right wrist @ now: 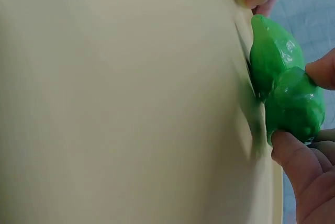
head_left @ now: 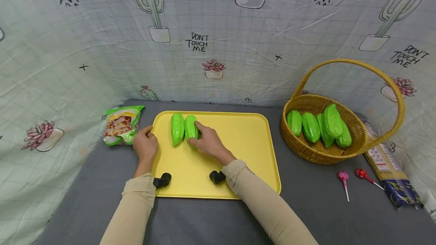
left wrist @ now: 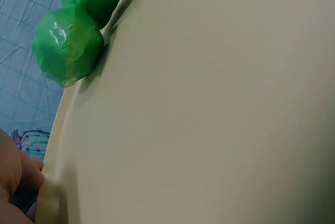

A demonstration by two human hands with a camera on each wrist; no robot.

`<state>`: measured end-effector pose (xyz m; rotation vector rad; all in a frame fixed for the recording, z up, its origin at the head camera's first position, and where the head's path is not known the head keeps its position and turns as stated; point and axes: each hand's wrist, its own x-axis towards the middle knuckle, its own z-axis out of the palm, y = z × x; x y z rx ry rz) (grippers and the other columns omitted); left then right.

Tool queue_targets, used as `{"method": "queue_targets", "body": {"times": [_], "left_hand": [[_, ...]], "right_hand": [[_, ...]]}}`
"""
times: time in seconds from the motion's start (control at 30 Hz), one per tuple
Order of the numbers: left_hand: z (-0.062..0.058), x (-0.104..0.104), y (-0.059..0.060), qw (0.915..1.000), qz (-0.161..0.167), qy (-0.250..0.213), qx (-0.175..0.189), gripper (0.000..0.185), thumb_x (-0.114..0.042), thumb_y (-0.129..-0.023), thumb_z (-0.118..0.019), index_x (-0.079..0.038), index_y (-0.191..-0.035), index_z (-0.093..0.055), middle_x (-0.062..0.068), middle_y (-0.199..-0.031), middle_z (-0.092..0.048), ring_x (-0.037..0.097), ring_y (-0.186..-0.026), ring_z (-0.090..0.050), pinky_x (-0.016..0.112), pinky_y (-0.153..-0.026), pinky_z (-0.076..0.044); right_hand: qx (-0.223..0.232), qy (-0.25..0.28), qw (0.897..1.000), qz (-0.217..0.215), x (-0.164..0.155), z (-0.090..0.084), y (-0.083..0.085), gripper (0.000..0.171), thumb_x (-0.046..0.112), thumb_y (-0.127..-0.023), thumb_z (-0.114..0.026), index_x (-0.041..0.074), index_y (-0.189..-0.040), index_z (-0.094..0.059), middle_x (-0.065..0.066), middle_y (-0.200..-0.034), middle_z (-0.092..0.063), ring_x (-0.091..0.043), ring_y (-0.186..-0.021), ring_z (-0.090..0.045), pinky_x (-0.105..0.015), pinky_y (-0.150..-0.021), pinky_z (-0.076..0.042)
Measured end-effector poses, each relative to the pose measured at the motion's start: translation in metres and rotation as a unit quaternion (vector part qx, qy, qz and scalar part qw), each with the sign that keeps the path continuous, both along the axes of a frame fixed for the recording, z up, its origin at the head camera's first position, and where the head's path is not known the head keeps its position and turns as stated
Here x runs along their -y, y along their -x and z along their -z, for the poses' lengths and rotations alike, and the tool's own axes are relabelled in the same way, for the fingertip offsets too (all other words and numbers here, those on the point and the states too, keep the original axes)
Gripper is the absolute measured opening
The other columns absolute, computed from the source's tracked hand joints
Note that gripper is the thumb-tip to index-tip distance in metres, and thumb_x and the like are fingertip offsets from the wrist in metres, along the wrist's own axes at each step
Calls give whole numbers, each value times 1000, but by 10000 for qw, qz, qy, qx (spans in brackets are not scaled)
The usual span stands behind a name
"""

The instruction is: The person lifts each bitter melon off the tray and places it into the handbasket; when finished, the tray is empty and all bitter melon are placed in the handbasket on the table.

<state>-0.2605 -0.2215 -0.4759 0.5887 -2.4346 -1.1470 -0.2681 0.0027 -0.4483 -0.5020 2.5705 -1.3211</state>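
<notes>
Right hand (head_left: 208,143) fingers grasping gourd (head_left: 190,127), left hand (head_left: 145,144) seemingly gripping tray (head_left: 245,150) edge, basket (head_left: 357,150) well apart.

Bright, even light fills the head view, with soft shadows and strong wide-angle bending at the edges. Both wrist views are soft and out of focus; the yellow tray (left wrist: 209,103) looks dull beige, and glare spots the green gourds (right wrist: 285,77).

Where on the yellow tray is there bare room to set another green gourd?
The tray is bare from the right hand across to its right rim. The left end is crowded: two green gourds lie side by side, and the left hand grips the rim.
</notes>
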Motion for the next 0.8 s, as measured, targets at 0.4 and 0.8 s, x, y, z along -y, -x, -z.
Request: {"method": "queue_targets", "body": {"times": [0.4,0.8], "left_hand": [[-2,0,0,10000,-75,-3,-11,41,-4,-103,-39,3,-131,-68,26,-134,-65,45,-128,-57,56,-113,-43],[-3,0,-2,10000,-35,24,-39,42,-3,-102,-37,3,-130,-68,28,-132,-65,47,-125,-58,59,-111,-43]], "right_hand": [[-85,519,9986,24,-13,-14,-2,75,20,-95,-64,4,-160,-31,-21,-150,-55,-30,-132,-61,-37,-99,-58],[-50,708,9974,122,-24,-22,-6,75,19,-95,-63,6,-161,-29,-21,-154,-50,-29,-133,-61,-37,-100,-58]]}}
